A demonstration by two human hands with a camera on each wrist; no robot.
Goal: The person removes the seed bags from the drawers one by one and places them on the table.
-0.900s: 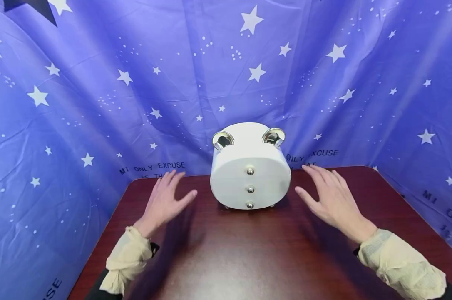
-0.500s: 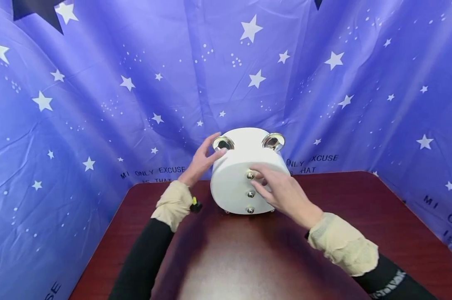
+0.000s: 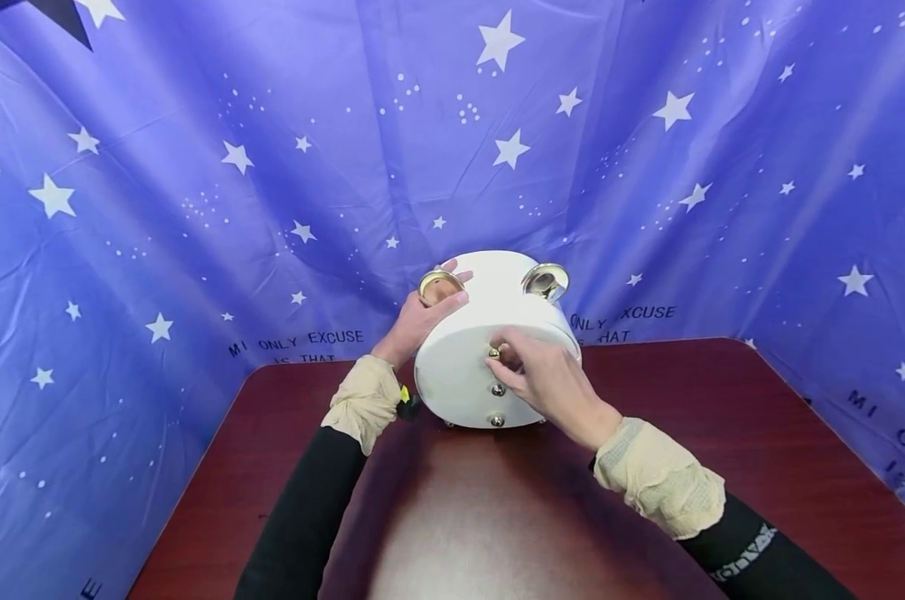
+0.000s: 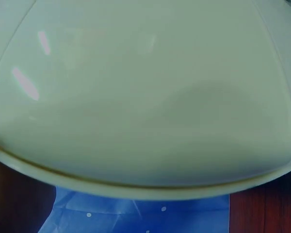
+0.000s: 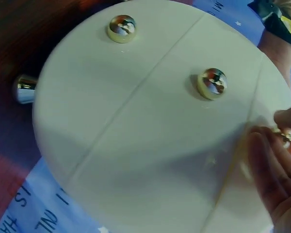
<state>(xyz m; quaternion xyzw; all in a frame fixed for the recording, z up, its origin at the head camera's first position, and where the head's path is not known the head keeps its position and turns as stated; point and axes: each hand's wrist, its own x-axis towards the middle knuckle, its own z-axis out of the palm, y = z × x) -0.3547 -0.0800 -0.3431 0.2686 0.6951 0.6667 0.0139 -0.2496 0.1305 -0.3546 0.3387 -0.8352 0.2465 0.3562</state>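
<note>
A white oval jewelry box point(image 3: 452, 367) with gold ear-shaped trims stands upright on the table. Three round metal knobs run down its front; the middle knob point(image 5: 213, 84) and bottom knob point(image 5: 122, 28) show in the right wrist view, between drawer seams. My left hand point(image 3: 415, 325) holds the box's top left, thumb in front of the left ear point(image 3: 441, 287) and fingers behind it. With thumb and fingertips my right hand point(image 3: 553, 383) pinches the top knob point(image 3: 493, 353), which is partly hidden. The left wrist view shows only the box's glossy white surface point(image 4: 145, 97) at close range.
The dark red wooden table point(image 3: 685, 400) extends to both sides and in front of the box. A blue curtain point(image 3: 310, 167) with white stars and lettering hangs close behind and along both sides.
Both hands have come inward from beside the box. My left hand has settled around the left ear, and my right hand has closed on the top knob. The box looks slightly turned.
</note>
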